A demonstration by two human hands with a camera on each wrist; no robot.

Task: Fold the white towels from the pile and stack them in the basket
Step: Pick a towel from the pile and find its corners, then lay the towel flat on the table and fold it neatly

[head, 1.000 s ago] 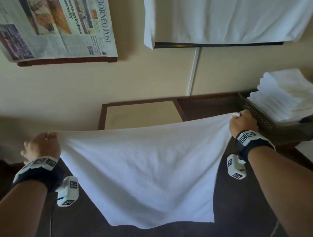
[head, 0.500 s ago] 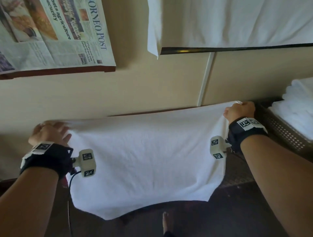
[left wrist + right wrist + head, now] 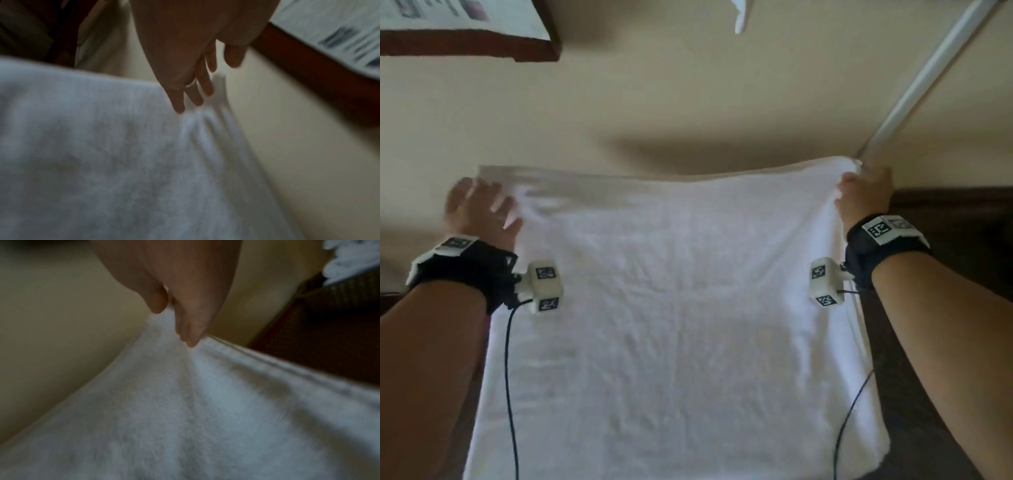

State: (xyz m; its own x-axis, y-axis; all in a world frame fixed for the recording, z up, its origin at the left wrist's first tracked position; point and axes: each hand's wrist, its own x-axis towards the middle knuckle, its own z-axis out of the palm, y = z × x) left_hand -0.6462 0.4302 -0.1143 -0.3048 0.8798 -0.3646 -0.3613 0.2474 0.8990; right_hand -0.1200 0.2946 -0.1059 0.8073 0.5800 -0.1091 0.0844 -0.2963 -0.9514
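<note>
Both arms reach forward, wrists banded. Left hand [image 3: 479, 209] at the towel's far left corner, fingers [image 3: 200, 86] straight and spread, tips touching the cloth, blurred; grip loose, nothing pinched as far as the left wrist view shows. Right hand [image 3: 866, 195] at the far right corner, grip narrow: thumb and fingers [image 3: 189, 331] pinch the towel [image 3: 674, 325] edge, cloth bunching under them.

Towel is spread wide between the two hands, far edge running left to right close to the cream wall [image 3: 688, 102], hemmed band visible along that edge. Long axis seems to run away from the person toward the wall, near end dropping out of view at the bottom. Mostly flat, light wrinkles. Cannot tell whether it lies on the counter or hangs just over it.

Dark counter [image 3: 945, 212] shows to the right of the right hand; open room there. White pipe [image 3: 928, 78] rises on the wall just past the right hand. Framed newspaper [image 3: 465, 31] up left on the wall. In the right wrist view, stacked white towels [image 3: 353, 259] sit far right, well apart.
</note>
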